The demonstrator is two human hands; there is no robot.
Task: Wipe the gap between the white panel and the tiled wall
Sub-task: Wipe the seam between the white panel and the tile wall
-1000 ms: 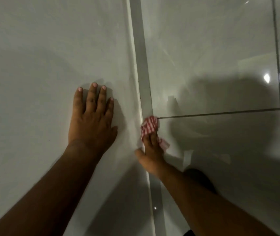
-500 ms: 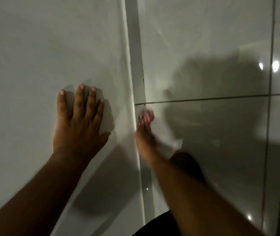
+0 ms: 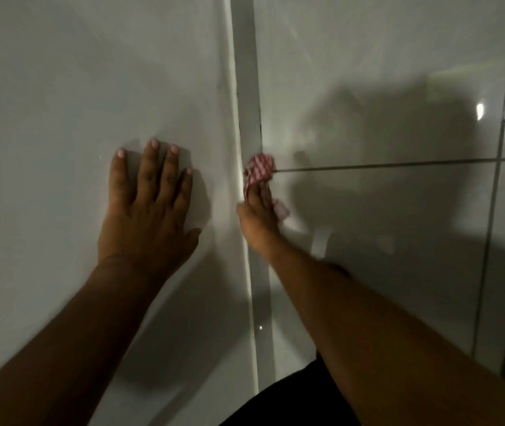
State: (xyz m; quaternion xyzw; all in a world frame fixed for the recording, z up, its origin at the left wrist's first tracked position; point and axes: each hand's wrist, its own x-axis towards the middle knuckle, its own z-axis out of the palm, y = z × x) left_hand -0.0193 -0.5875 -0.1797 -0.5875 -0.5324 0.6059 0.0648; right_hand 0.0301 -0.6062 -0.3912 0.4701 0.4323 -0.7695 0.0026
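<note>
A white panel [image 3: 60,87] fills the left half of the view. Glossy grey tiles of the wall [image 3: 383,72] fill the right half. Between them runs a narrow vertical gap [image 3: 246,87], a grey strip. My left hand [image 3: 146,210] lies flat on the panel with its fingers spread and holds nothing. My right hand [image 3: 259,219] presses a red-and-white checked cloth [image 3: 259,170] into the gap, level with the horizontal grout line. The fingertips are partly covered by the cloth.
A horizontal grout line [image 3: 398,166] and a vertical one [image 3: 497,210] cross on the tiled wall. Two light reflections [image 3: 494,110] shine at the upper right. Dark clothing [image 3: 291,401] shows at the bottom edge.
My right hand slid down the gap with the cloth and has come back up to the grout line. My left hand stays flat on the panel.
</note>
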